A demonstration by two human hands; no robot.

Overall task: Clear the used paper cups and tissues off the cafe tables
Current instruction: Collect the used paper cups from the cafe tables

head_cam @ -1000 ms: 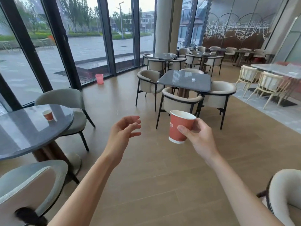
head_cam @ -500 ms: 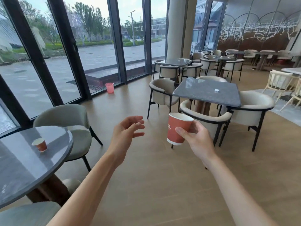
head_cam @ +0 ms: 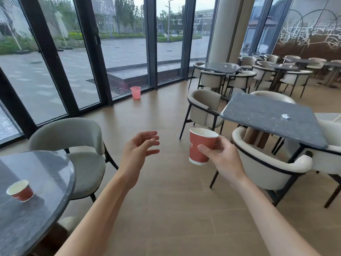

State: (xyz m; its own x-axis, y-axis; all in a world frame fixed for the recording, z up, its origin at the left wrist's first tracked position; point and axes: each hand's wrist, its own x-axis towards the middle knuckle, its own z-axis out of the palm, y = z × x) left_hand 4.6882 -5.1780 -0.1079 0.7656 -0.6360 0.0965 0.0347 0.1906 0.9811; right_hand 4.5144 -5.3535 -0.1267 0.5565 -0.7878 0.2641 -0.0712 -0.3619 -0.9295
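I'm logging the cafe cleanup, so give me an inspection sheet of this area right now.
Surface: round table lower left; square table at right.
Job's things: tall red paper cup held; small red paper cup upright on the round table; crumpled tissue on the square table.
Clutter: nothing seen.
Hands: right hand grips the tall cup; left hand free, fingers relaxed.
Cables: nothing seen.
Surroundings: pink wastebasket on the floor by the windows; armchairs around tables.

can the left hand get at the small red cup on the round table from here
Probably yes: the left hand is open and empty, nothing stands between it and the small red cup on the round table, though it must swing left.
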